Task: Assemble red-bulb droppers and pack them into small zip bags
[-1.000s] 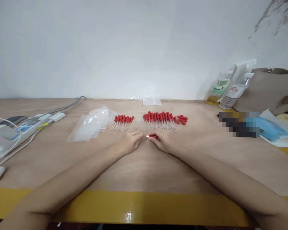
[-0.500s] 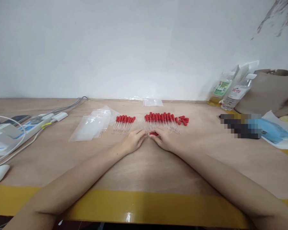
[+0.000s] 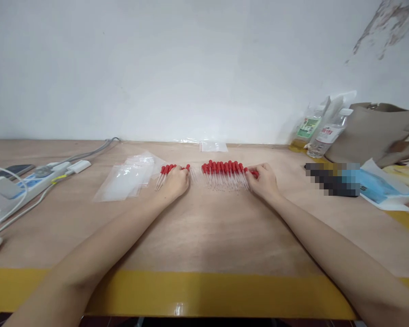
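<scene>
My left hand point(image 3: 177, 182) is closed with its fingertips over the left row of red-capped droppers point(image 3: 162, 175), gripping a dropper that the fingers mostly hide. To its right lie thin clear tubes point(image 3: 193, 175) without caps. A larger row of red-capped droppers point(image 3: 222, 169) spreads across the middle, tips pointing towards me. At that row's right end, my right hand point(image 3: 265, 180) pinches among loose red rubber bulbs point(image 3: 255, 174), which its fingers partly cover.
Clear plastic bags point(image 3: 119, 181) lie left of the droppers, and another bag point(image 3: 213, 146) rests near the wall. A power strip point(image 3: 44, 177) with cables stands far left. Two bottles point(image 3: 329, 134), a handbag point(image 3: 371, 131) and a blue packet point(image 3: 383, 184) are on the right.
My hands were together in the middle around a red bulb and have parted. The left has moved to the left dropper row, the right to the loose bulbs. The view has shifted slightly.
</scene>
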Demonstrator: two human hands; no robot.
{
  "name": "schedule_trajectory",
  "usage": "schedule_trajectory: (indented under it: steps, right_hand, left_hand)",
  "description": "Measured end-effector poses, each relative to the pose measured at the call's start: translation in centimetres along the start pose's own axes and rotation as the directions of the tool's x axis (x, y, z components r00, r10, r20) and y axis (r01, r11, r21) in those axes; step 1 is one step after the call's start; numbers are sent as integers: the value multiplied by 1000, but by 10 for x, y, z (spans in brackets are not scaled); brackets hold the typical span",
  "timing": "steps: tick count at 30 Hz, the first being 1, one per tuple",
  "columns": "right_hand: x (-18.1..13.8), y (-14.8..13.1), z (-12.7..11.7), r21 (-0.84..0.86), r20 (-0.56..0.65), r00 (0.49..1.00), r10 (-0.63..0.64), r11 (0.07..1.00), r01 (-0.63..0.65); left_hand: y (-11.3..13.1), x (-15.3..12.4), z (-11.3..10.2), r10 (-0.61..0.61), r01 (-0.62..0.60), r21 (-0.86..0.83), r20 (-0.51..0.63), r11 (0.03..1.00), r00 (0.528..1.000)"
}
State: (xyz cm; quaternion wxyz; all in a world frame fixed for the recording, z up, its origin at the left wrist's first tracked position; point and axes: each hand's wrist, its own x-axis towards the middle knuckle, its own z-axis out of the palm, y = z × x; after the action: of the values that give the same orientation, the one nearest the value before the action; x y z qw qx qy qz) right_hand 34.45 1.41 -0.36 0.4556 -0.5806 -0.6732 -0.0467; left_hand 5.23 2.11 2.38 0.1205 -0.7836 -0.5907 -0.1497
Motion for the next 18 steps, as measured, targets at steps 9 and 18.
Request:
schedule_trajectory:
  steps: [9, 18]
  right_hand:
    - [13, 14, -11, -200, 92, 968, 233, 957, -212]
    - [15, 11, -15, -411, 292, 951, 100, 911, 31]
  left_hand:
    - [15, 16, 5, -186, 186, 4, 41, 983, 982]
    - [29, 35, -11, -372, 397, -35, 282, 917, 885]
